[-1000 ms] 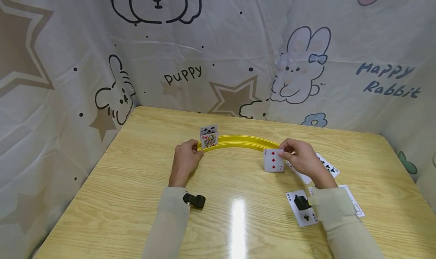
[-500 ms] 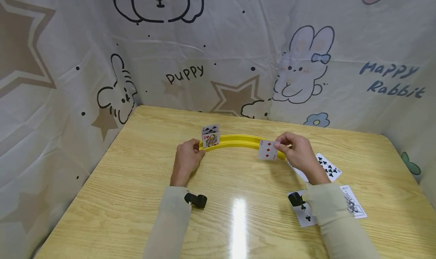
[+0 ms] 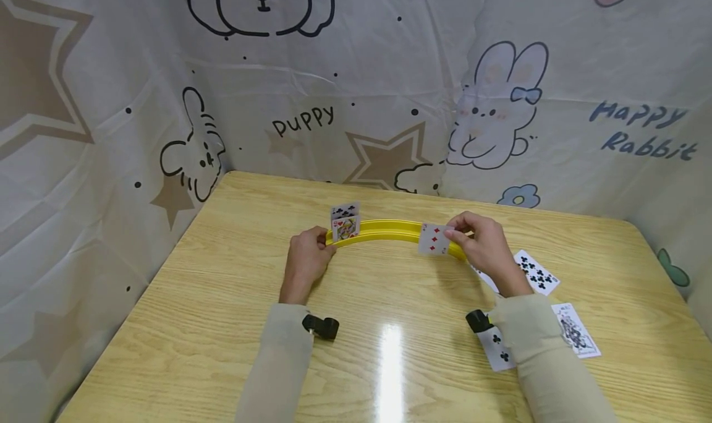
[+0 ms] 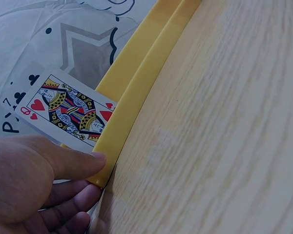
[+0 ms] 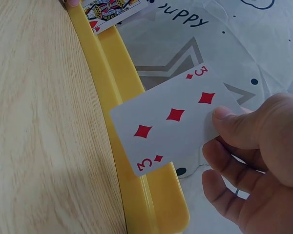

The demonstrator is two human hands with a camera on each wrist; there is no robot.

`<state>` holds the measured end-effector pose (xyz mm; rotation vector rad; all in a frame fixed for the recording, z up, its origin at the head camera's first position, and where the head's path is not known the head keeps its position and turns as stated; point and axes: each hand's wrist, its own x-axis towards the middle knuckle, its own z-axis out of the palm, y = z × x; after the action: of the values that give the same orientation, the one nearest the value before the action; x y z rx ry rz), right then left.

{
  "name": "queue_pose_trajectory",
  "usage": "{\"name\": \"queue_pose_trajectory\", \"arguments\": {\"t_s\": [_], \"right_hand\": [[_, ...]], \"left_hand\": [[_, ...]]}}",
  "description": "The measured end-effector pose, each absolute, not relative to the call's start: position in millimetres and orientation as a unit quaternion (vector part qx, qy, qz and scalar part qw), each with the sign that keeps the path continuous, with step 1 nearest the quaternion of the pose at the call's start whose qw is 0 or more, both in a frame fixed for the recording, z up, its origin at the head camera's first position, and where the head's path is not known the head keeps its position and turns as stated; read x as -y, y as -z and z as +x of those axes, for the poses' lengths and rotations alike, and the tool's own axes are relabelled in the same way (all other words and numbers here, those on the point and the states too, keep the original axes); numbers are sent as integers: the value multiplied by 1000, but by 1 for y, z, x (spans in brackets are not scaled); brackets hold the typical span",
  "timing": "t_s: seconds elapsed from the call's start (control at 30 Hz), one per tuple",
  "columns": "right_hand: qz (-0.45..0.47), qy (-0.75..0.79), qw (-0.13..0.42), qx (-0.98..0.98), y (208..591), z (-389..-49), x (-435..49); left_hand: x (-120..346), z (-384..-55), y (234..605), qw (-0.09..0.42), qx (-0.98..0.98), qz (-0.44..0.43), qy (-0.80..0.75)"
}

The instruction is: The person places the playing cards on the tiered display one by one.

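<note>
My left hand [image 3: 307, 261] grips the left end of a curved yellow card holder [image 3: 384, 232], its thumb on the front wall in the left wrist view. Beside that hand, a queen of hearts [image 4: 68, 111] stands in the holder, with a clubs card [image 3: 346, 210] upright behind it. Between thumb and fingers my right hand [image 3: 486, 243] pinches a three of diamonds [image 5: 175, 115] by one edge. That card is tilted and overlaps the holder's right part; whether its lower edge touches the holder, I cannot tell.
Face-up cards lie at the right: a clubs card [image 3: 536, 273], a joker-like card [image 3: 575, 330] and another clubs card [image 3: 497, 350] partly under the right wrist. One more card [image 3: 486, 278] is mostly hidden by the right hand. A printed curtain [image 3: 278, 70] hangs behind the wooden table [image 3: 211, 349].
My right hand has raised the three of diamonds and brought it leftward, from in front of the holder's right end to over its right part. My left hand keeps its grip on the holder.
</note>
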<state>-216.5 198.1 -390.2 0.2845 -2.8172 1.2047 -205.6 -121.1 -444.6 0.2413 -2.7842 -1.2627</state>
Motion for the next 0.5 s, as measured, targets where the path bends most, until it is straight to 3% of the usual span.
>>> {"name": "queue_pose_trajectory", "arguments": {"t_s": [0.5], "right_hand": [[85,-407,24,909,391,-226,-190]], "left_hand": [[120,-205,444,34,907,80,412]]}}
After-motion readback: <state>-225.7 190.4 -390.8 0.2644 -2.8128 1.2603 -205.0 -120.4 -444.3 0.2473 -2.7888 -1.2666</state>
